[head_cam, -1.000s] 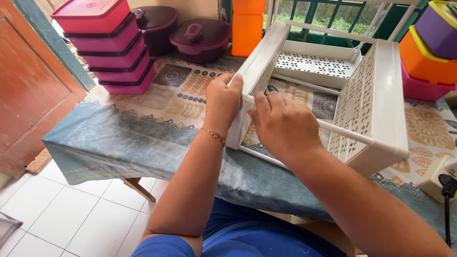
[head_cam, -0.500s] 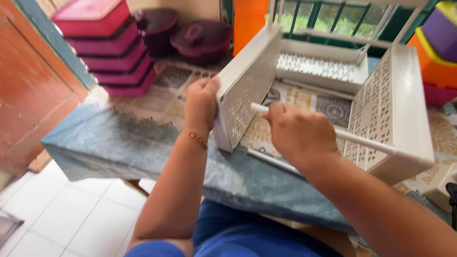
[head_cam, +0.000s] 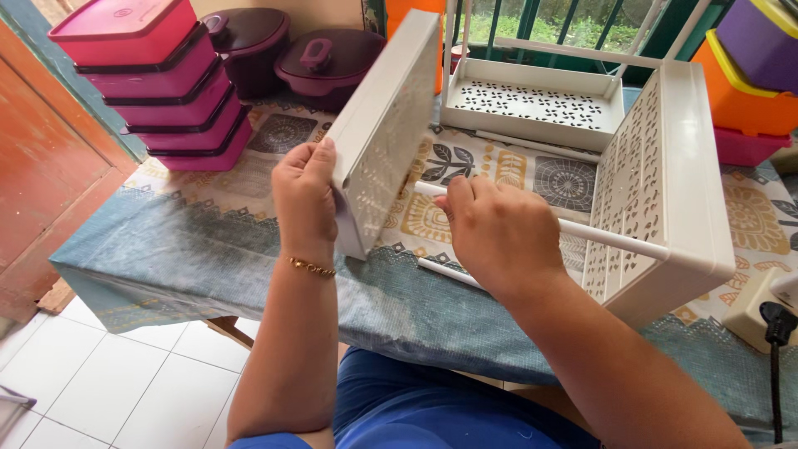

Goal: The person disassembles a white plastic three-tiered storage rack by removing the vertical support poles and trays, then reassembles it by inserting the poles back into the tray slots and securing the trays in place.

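White perforated panel point(head_cam: 384, 133) is held upright and tilted by L hand point(head_cam: 304, 198), fingers curled round its near bottom edge, thumb on the outer face. R hand point(head_cam: 500, 234) is closed around a white rod point(head_cam: 611, 237) just beside the panel's inner face; the rod end at the panel is hidden by the fingers, so contact w/ panel can't be told. Rod's far end is met by a second perforated panel point(head_cam: 665, 187), standing on its edge at the right. A second rod point(head_cam: 445, 273) is seen below the R hand, lying low over the cloth. A third panel point(head_cam: 532, 104) w/ more rods sits at the back, between the two side panels. All is set on a table w/ patterned cloth point(head_cam: 208, 241). Pink box stack point(head_cam: 162, 83) is at back left, two dark purple pots point(head_cam: 287, 50) just beside it. Orange and purple containers point(head_cam: 752, 75) are stacked at far right. Plug and socket point(head_cam: 769, 312) lie near the right edge.
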